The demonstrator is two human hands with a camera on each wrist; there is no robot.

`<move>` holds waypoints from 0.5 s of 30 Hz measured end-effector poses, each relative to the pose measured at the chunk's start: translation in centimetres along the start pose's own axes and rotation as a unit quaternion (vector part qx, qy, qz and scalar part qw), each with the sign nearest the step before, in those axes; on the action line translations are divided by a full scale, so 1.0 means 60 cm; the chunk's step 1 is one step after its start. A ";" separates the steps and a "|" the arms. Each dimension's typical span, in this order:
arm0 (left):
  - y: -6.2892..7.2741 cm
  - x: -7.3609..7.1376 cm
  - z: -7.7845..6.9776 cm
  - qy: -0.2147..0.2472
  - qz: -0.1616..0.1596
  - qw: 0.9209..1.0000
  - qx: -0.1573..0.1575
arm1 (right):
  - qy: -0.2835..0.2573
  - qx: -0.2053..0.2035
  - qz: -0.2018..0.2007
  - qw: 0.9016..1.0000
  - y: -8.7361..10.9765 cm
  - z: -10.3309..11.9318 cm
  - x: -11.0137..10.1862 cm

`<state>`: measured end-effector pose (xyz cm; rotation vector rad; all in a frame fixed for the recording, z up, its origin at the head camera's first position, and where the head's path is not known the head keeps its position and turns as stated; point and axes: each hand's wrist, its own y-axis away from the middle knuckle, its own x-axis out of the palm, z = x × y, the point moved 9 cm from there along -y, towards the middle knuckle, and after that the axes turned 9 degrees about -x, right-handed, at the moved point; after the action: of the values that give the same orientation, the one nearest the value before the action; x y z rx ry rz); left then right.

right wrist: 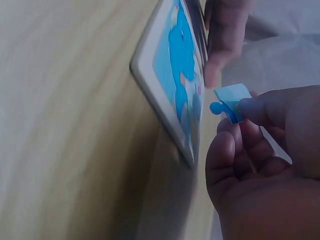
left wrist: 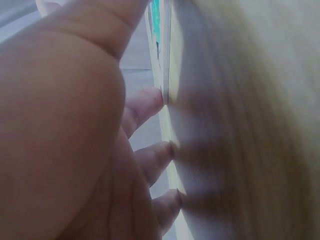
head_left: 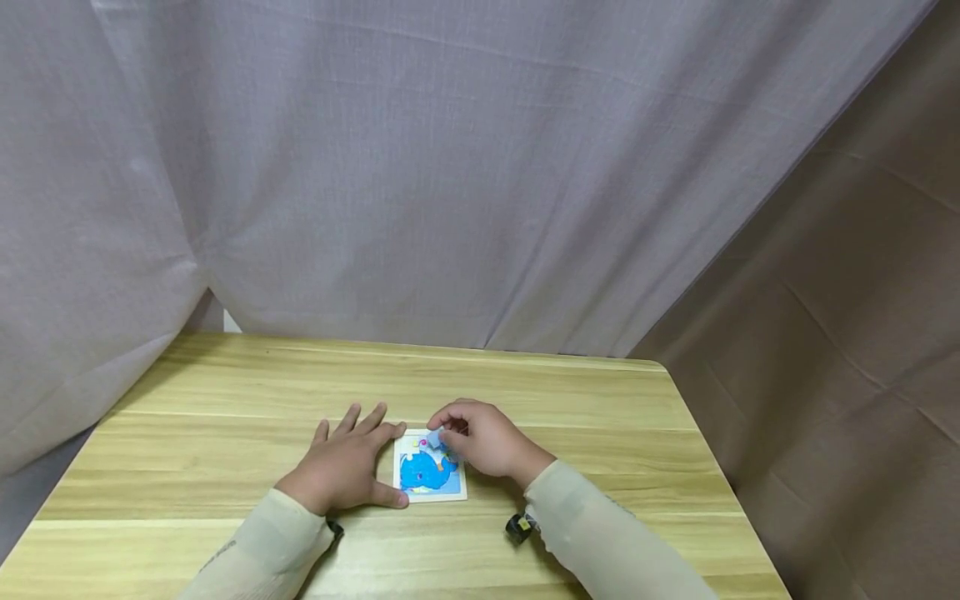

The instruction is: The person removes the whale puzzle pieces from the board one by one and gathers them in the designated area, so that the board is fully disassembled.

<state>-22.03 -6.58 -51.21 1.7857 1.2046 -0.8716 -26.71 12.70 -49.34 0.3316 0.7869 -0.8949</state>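
Note:
A small square jigsaw puzzle (head_left: 426, 492) with a pale frame and a blue animal picture lies flat on the table. My left hand (head_left: 341, 468) is spread at its left side, the thumb at the near left corner and the index finger at the far left corner. Over the puzzle's far right part, my right hand (head_left: 483, 437) pinches a light-blue puzzle piece (right wrist: 232, 102) between thumb and fingers. In the right wrist view that piece is held off the board, with a rounded blue knob showing. The right fingers hide part of the board in the head view.
The wooden table (head_left: 600, 408) has a far edge along a grey curtain (head_left: 420, 183). A brown cloth (head_left: 840, 333) hangs at the right side. Each wrist carries a small black device, such as the right wrist camera (head_left: 518, 527).

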 end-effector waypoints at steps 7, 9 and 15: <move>-0.001 0.002 0.000 0.006 0.002 1.000 -0.002 | -0.040 0.032 -0.016 0.999 0.008 -0.032 -0.028; -0.002 0.002 -0.001 0.007 0.001 1.000 -0.002 | -0.061 0.042 -0.026 0.997 0.012 -0.043 -0.038; -0.003 0.006 0.004 0.004 0.002 1.000 -0.006 | -0.101 0.077 -0.063 0.990 0.022 -0.081 -0.066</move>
<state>-22.14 -6.63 -51.67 1.7838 1.2074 -0.8544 -29.40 18.47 -49.81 0.3228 0.5584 -1.0929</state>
